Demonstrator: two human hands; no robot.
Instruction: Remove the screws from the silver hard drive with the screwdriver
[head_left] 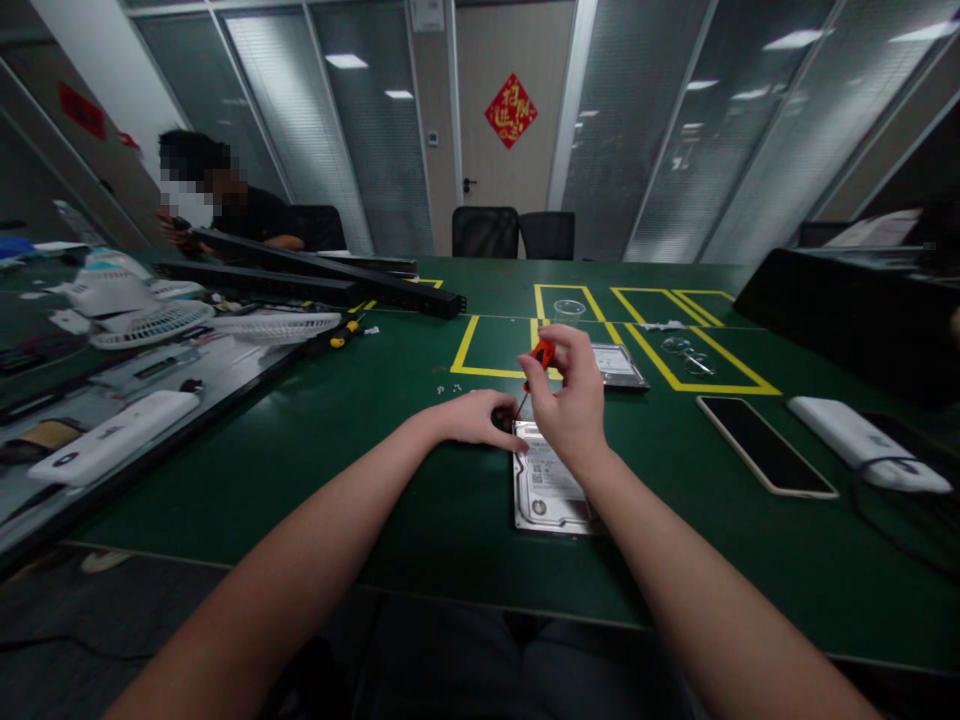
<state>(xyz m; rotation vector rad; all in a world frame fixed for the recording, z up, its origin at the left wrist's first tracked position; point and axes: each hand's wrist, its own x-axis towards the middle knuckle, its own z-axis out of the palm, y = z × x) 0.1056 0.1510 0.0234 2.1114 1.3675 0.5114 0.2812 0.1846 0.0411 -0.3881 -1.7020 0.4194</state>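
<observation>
A silver hard drive [551,490] with a printed label lies flat near the table's front edge. My right hand [574,400] is closed around the red-and-black handle of a screwdriver [541,354], tilted over the drive. Its thin shaft points down at the drive's far left corner; whether the tip sits on a screw is too small to tell. At that same corner my left hand [480,418] grips the drive, thumb on top and the other fingers curled at the far side. Several tiny screws [450,388] lie on the table beyond my left hand.
Behind my right hand lies a second hard drive [619,368]. A phone [765,445] and a white power bank [862,440] with a cable are to the right. Fan parts [142,300], a yellow-handled tool [345,334] and long black bars [337,275] occupy the left, where another person sits.
</observation>
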